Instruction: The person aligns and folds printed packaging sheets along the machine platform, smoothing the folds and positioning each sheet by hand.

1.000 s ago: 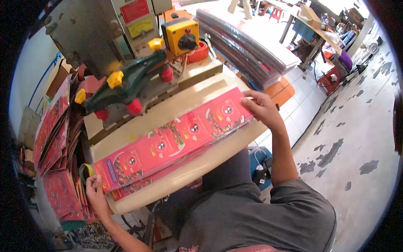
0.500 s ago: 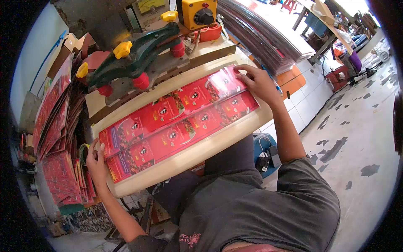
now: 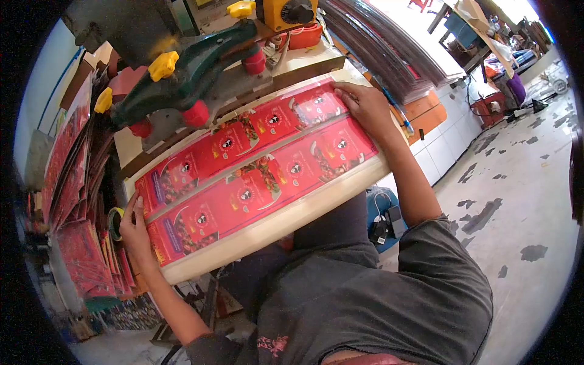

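Note:
A glossy red printed sheet (image 3: 286,173), with two rows of repeated food-label designs, lies across a pale, round-edged board (image 3: 261,249) in front of me. At its left end, my left hand (image 3: 139,234) is closed on the edge, thumb on top. My right hand (image 3: 366,109) grips the far right end with bent fingers, its fingertips on the printed surface. Just beyond the board stands a dark green machine arm (image 3: 188,76) with yellow knobs (image 3: 163,66) and red cylindrical feet (image 3: 196,114).
Stacked red printed sheets (image 3: 67,164) lean at the left, near a roll of tape (image 3: 114,223). A yellow control box with a black dial (image 3: 298,11) sits at the top. Flat sheets are piled (image 3: 389,55) at the back right. A blue stool (image 3: 386,234) holds a power adapter.
The sheet's lower row looks broader and flatter, and the glare at its right end has faded. Both hands keep to its ends. The view has shifted slightly.

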{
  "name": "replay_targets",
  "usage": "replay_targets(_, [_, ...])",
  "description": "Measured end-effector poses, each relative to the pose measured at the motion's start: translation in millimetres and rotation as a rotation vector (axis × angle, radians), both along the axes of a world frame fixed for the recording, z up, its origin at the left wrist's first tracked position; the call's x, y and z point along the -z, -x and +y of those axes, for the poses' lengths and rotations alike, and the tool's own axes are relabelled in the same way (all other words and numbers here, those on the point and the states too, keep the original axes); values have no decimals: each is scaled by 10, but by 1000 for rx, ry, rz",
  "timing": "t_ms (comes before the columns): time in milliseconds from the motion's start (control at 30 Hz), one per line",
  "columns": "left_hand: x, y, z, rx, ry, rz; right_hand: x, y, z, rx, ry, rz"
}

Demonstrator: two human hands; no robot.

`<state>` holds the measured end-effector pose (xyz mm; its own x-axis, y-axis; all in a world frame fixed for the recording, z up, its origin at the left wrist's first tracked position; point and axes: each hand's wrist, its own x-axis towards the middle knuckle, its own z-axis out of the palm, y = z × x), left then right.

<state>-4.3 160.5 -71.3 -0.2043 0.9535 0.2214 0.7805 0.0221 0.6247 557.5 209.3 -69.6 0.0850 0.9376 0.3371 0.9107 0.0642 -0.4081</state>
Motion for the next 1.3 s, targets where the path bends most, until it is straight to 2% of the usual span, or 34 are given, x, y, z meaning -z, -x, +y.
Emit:
replay_targets(233, [-15, -18, -31, -32, -24, 28, 66, -3, 1, -34, -70, 112])
replay_targets(333, [-20, -23, -32, -126, 13, 71, 34, 22, -8, 1, -24, 59])
replay_targets(400, [17, 2, -27, -75, -42, 59, 60, 4, 3, -26, -36, 99])
replay_targets(500, [-63, -84, -65, -112, -9, 70, 75, 16, 14, -45, -26, 175])
replay_targets(700, [-15, -41, -49, -124, -111, 48, -108, 167, -39, -88, 44, 290])
replay_targets(800, [-78, -113, -77, -131, -120, 46, -39, 98, -1, -108, 33, 192])
replay_targets(933, [-149, -144, -93, -141, -87, 34, -71, 139, -6, -83, 61, 218])
replay_targets(1300, [104, 58, 38, -107, -160, 50, -98, 165, -37, -80, 78, 214])
